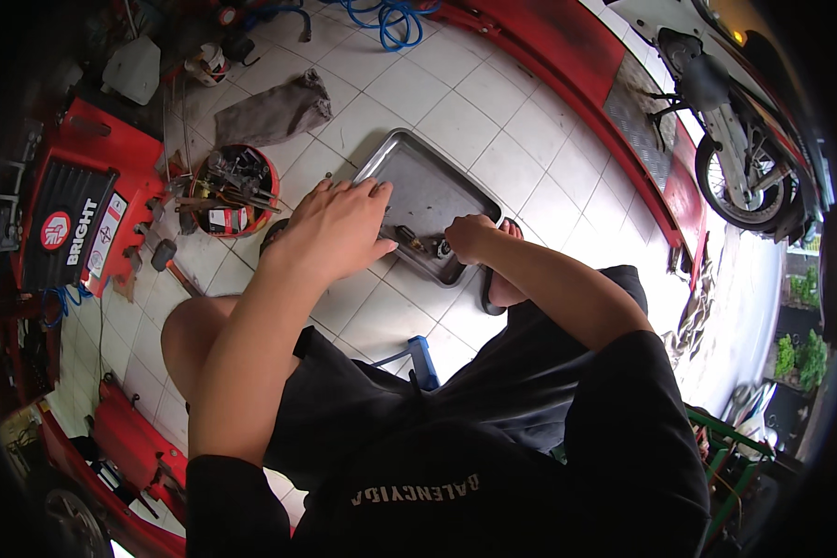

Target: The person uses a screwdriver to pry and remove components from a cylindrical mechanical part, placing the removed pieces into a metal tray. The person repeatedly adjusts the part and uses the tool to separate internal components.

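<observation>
A shallow grey metal tray (428, 191) lies on the tiled floor between my feet. My left hand (335, 228) is over its left edge, fingers stretched out and thumb apart, with nothing seen in it. My right hand (472, 239) is closed low over the tray's near right corner. Beside its fingers sits a small round metal part (444, 248); whether the hand grips it is hidden. A small brass-coloured part (407, 236) lies in the tray between my two hands.
A red bucket (274, 181) of tools stands left, near a hammer (165, 256) and a grey cloth (274, 110). A red machine (84, 205) is further left. At right are a red lift platform (567, 74) and a motorcycle (739, 158). Blue hose (395, 23) coils at the far side.
</observation>
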Motion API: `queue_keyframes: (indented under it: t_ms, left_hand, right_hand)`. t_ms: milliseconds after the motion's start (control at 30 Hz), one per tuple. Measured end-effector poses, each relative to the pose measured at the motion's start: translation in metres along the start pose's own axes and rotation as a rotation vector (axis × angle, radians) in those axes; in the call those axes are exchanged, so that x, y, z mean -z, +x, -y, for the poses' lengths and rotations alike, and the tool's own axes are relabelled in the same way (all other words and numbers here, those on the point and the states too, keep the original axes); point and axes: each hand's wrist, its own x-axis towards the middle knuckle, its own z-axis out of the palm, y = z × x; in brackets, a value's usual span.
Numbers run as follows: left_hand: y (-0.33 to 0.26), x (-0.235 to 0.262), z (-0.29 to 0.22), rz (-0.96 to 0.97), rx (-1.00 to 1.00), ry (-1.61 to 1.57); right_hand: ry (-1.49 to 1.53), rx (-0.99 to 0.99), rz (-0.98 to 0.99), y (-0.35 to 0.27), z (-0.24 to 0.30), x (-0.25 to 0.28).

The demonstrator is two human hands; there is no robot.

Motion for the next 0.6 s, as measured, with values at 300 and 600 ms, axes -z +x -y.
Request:
queue_keyframes:
  t_ms: [300, 600]
  left_hand:
    - [-0.007, 0.002, 0.004, -0.058, 0.025, -0.032]
    - [-0.005, 0.011, 0.005, -0.098, 0.036, -0.032]
  right_hand:
    - [0.026, 0.027, -0.02, 0.009, 0.013, 0.009]
    - [0.212, -0.05, -0.096, 0.029, -0.003, -0.001]
